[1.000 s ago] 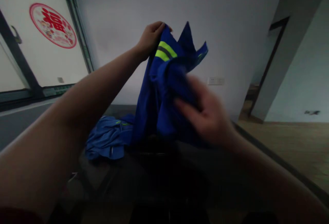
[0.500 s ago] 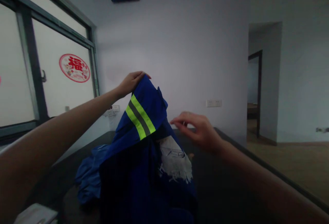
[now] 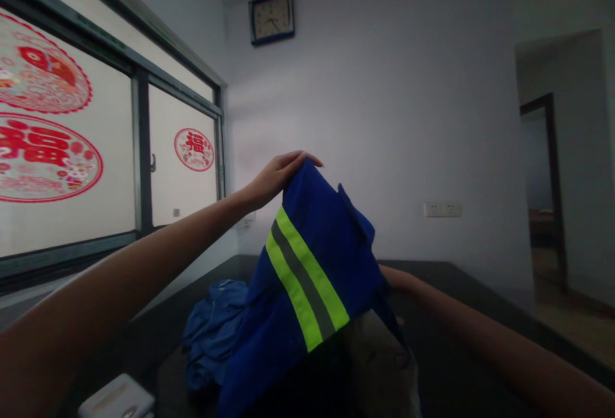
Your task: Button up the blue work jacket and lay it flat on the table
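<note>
Left hand pinches the blue jacket high at mid-frame, its striped panel now swung forward. Right hand has slipped behind the cloth since a moment ago; its fingers are hidden, grip unknowable. Looks like it's being opened out.

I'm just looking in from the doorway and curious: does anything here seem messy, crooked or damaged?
Mostly the clothing. A second blue garment lies crumpled in a heap on the dark table, not folded. The blue work jacket held up by the left hand hangs bunched, its reflective stripe slanting. The wall clock looks tilted, possibly a lens effect.
</note>
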A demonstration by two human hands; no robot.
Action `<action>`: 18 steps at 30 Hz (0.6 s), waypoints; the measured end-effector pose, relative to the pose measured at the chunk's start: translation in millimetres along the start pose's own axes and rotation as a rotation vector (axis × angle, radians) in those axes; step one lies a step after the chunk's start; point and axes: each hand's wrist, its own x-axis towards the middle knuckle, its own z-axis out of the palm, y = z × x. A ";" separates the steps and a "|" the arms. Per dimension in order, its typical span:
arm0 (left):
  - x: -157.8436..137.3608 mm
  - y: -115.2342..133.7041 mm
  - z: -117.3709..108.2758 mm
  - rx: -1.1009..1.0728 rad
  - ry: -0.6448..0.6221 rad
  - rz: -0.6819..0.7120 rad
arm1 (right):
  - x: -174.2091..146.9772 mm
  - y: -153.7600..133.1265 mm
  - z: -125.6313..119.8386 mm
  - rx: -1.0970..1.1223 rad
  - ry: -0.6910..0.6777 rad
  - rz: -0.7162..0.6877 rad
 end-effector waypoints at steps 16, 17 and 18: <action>35.4 -43.0 -88.6 0.755 0.312 0.023 | 13.5 -75.0 -207.6 -0.365 -0.006 0.036; 43.3 -40.3 -93.7 0.800 0.326 0.031 | 14.5 -84.4 -214.9 -0.357 -0.090 0.102; 51.6 -37.3 -98.0 0.847 0.335 0.050 | 13.9 -93.4 -220.4 -0.348 -0.183 0.188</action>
